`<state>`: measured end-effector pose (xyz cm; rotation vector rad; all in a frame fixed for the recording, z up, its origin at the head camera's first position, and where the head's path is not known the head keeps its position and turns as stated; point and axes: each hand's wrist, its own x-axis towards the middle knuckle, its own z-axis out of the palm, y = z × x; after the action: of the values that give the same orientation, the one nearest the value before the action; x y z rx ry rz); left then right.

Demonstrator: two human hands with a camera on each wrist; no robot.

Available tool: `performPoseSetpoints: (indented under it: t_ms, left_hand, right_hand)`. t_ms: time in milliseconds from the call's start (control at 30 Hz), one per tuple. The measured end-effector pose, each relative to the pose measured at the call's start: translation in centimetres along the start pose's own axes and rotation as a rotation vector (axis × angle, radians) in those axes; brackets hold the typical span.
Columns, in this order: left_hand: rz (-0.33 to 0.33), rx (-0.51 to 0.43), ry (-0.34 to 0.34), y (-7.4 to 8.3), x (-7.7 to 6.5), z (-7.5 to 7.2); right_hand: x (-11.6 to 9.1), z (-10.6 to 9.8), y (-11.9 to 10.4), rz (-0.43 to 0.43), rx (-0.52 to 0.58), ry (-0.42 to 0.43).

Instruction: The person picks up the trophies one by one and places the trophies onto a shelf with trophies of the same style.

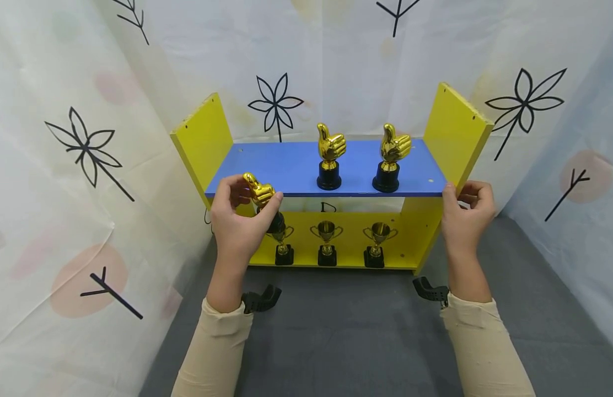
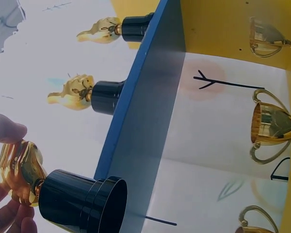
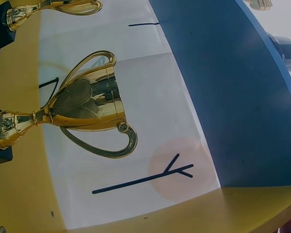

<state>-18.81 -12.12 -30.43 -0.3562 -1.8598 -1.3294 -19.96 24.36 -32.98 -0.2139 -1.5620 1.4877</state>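
My left hand (image 1: 240,220) pinches a gold thumbs-up trophy (image 1: 259,193) by its gold top, in front of the left end of the blue shelf (image 1: 277,160). In the left wrist view the held trophy's black base (image 2: 82,201) hangs free of the fingers, its underside showing. Two more thumbs-up trophies, one in the middle (image 1: 329,157) and one to the right (image 1: 390,159), stand upright on the blue shelf. My right hand (image 1: 467,212) grips the front edge of the yellow right side panel (image 1: 455,129), beside the shelf's right corner.
On the yellow lower shelf (image 1: 346,262) stand three gold cup trophies: left (image 1: 284,248), middle (image 1: 327,242) and right (image 1: 377,242). A yellow left side panel (image 1: 202,138) rises beside the blue shelf. Behind hangs a patterned cloth (image 1: 356,66); dark grey cloth (image 1: 336,331) lies in front.
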Motion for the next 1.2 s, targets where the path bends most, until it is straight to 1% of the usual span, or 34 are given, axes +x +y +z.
performPoseSetpoints:
  t_ms: [100,400,600,1000,1200]
  left_hand:
    - [0.007,-0.002,0.002,0.3,0.4,0.1]
    - [0.015,-0.05,0.007,1.1,1.3,0.5]
    - [0.02,-0.041,0.011,1.4,1.8,0.9]
    - [0.013,-0.052,0.029,2.0,3.2,0.9]
    - [0.013,-0.047,0.036,2.3,3.7,1.0]
  right_hand:
    - [0.0,0.0,0.0,-0.003,0.002,0.001]
    - [0.0,0.1,-0.1,-0.012,0.008,0.008]
    - [0.0,0.1,0.0,-0.022,0.012,0.011]
    - [-0.1,0.0,0.0,-0.006,0.003,0.004]
    - [-0.1,0.0,0.0,-0.012,0.009,0.007]
